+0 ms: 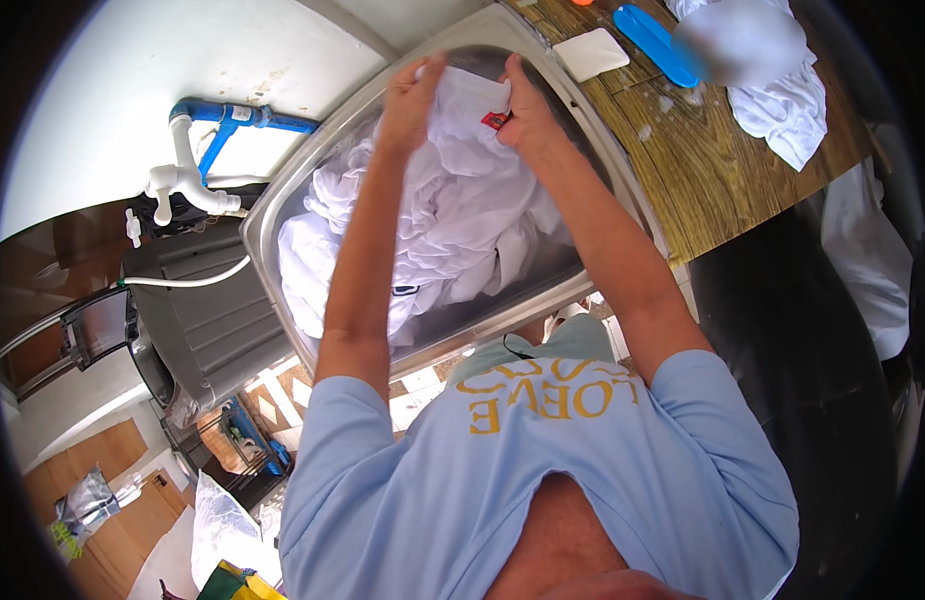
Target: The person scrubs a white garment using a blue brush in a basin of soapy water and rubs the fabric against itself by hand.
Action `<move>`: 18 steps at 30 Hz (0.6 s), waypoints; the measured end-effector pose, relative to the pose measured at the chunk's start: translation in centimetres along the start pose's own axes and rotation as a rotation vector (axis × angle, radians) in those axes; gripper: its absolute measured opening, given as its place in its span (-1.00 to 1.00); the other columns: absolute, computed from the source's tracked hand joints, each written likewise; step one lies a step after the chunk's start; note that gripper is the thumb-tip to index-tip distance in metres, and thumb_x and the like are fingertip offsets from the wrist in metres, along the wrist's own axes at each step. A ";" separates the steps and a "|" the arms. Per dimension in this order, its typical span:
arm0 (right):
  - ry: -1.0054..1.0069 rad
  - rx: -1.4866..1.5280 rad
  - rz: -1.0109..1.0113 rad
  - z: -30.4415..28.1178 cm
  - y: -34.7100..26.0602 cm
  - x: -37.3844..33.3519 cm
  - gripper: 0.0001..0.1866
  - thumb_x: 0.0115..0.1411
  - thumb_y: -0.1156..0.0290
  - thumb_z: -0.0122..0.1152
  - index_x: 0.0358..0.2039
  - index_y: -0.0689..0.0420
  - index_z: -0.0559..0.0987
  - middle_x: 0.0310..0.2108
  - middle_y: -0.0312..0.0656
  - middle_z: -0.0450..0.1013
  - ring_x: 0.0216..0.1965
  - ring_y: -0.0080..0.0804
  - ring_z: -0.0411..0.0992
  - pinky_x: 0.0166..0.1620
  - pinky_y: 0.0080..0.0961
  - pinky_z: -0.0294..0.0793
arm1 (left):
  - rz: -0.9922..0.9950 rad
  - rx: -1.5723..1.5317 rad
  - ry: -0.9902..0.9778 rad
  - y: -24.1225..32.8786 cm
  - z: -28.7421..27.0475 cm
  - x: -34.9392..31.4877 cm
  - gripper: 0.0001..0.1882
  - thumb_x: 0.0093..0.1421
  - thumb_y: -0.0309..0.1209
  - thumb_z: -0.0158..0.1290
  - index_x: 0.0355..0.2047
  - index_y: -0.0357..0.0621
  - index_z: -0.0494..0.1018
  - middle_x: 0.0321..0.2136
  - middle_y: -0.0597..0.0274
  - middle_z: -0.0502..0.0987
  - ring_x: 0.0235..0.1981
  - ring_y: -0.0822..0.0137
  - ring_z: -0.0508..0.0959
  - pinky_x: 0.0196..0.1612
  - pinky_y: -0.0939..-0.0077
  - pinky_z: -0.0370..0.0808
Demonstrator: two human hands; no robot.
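Observation:
My left hand [413, 105] and my right hand [526, 112] are raised over the far end of a metal sink basin [583, 130]. Stretched between them is a white garment [468, 105], its kind not plain, with my fingers closed on either side. A small red label [496, 120] shows on it beside my right hand. My left hand is slightly blurred. Below, a heap of crumpled white laundry [433, 240] fills much of the basin, and where the held garment ends within it is hidden.
Left of the basin are a white tap [188, 185] on blue pipe and a grey plastic container [208, 310]. On the wooden counter [673, 190] at right lie a white soap-like block [591, 54], a blue brush-shaped thing [655, 45] and white cloth [783, 115]. A white hose [193, 280] runs at left.

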State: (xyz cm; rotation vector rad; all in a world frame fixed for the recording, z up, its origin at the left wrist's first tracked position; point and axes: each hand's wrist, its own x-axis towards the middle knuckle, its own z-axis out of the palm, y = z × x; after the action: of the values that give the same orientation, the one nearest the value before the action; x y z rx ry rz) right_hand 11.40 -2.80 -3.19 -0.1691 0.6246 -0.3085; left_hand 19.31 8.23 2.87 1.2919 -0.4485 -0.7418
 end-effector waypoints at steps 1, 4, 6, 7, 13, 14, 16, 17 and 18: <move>-0.097 -0.051 -0.020 -0.3 0.2 -0.5 -0.61 0.15 -0.03 0.14 -0.53 0.02 0.35 -0.53 -0.31 0.30 -0.45 -0.47 0.31 -0.39 -0.45 0.38 | 0.194 0.194 -0.033 -1.1 1.7 -0.7 -0.72 0.12 -0.23 0.14 -0.49 -0.23 0.53 -0.56 0.33 0.52 -0.51 0.56 0.47 -0.44 0.54 0.42; -0.331 -0.219 -0.144 -3.2 0.1 0.9 -0.62 0.14 -0.05 0.15 -0.58 -0.06 0.35 -0.60 -0.39 0.30 -0.53 -0.55 0.30 -0.43 -0.55 0.33 | 0.637 0.798 -0.089 -4.9 7.5 -2.1 -0.80 0.09 -0.34 0.12 -0.51 -0.24 0.53 -0.54 0.18 0.56 -0.54 0.41 0.53 -0.45 0.48 0.46; -0.397 -0.199 -0.139 -4.9 0.1 2.4 -0.63 0.13 -0.09 0.13 -0.51 -0.06 0.39 -0.54 -0.39 0.36 -0.48 -0.54 0.35 -0.40 -0.54 0.35 | 0.645 1.098 0.009 -6.0 8.5 -1.8 -0.82 0.07 -0.37 0.10 -0.52 -0.24 0.53 -0.56 0.09 0.55 -0.56 0.30 0.55 -0.45 0.44 0.47; -0.423 -0.117 -0.040 -3.6 0.8 0.7 -0.62 0.12 -0.11 0.14 -0.47 -0.06 0.42 -0.51 -0.39 0.38 -0.46 -0.53 0.37 -0.40 -0.53 0.36 | 0.587 1.176 0.092 -6.0 7.4 -1.8 -0.82 0.07 -0.37 0.09 -0.53 -0.25 0.53 -0.57 0.05 0.55 -0.58 0.24 0.55 -0.46 0.42 0.47; -0.834 0.140 0.208 -3.6 0.8 2.0 -0.50 0.17 -0.14 0.03 -0.34 0.12 0.48 -0.38 -0.23 0.43 -0.33 -0.38 0.42 -0.25 -0.31 0.46 | 0.908 1.225 0.253 -5.4 4.7 1.5 -0.83 0.04 -0.34 0.08 -0.54 -0.17 0.55 -0.70 0.01 0.48 -0.68 0.02 0.49 -0.57 0.27 0.42; -0.888 0.111 0.199 -4.3 0.7 2.4 -0.50 0.18 -0.14 0.00 -0.36 0.11 0.47 -0.40 -0.22 0.43 -0.34 -0.38 0.42 -0.25 -0.30 0.46 | 0.877 1.132 0.206 -5.7 5.3 1.1 -0.84 0.04 -0.36 0.08 -0.56 -0.17 0.53 -0.72 0.00 0.45 -0.69 0.06 0.48 -0.58 0.31 0.40; -0.608 -0.079 0.116 -3.3 1.2 -0.1 -0.50 0.21 -0.14 -0.06 -0.40 0.10 0.46 -0.44 -0.22 0.41 -0.38 -0.37 0.41 -0.28 -0.30 0.47 | 0.784 0.958 0.132 -6.2 5.5 -1.8 -0.85 0.03 -0.39 0.07 -0.62 -0.18 0.50 -0.77 -0.01 0.39 -0.72 0.14 0.46 -0.60 0.39 0.36; -0.367 -0.079 0.075 -1.9 2.0 -0.7 -0.50 0.21 -0.14 -0.05 -0.42 0.10 0.46 -0.46 -0.23 0.40 -0.40 -0.38 0.40 -0.31 -0.31 0.46 | 0.858 1.025 0.213 -6.6 3.8 -1.1 -0.83 0.04 -0.36 0.10 -0.61 -0.16 0.50 -0.77 0.04 0.42 -0.72 0.15 0.45 -0.59 0.37 0.35; -0.131 -0.089 0.039 -0.3 3.0 -1.2 -0.50 0.20 -0.14 -0.03 -0.44 0.10 0.46 -0.48 -0.24 0.39 -0.41 -0.38 0.39 -0.33 -0.33 0.46 | 0.925 1.101 0.308 -6.8 1.8 -0.6 -0.81 0.04 -0.32 0.12 -0.61 -0.15 0.49 -0.76 0.10 0.45 -0.72 0.16 0.45 -0.58 0.35 0.34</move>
State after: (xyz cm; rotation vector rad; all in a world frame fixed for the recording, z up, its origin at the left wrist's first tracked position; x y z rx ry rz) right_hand 11.01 0.41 -3.53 -0.2602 0.5119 -0.2304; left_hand 16.08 6.74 -3.24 1.8969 -1.1703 0.5950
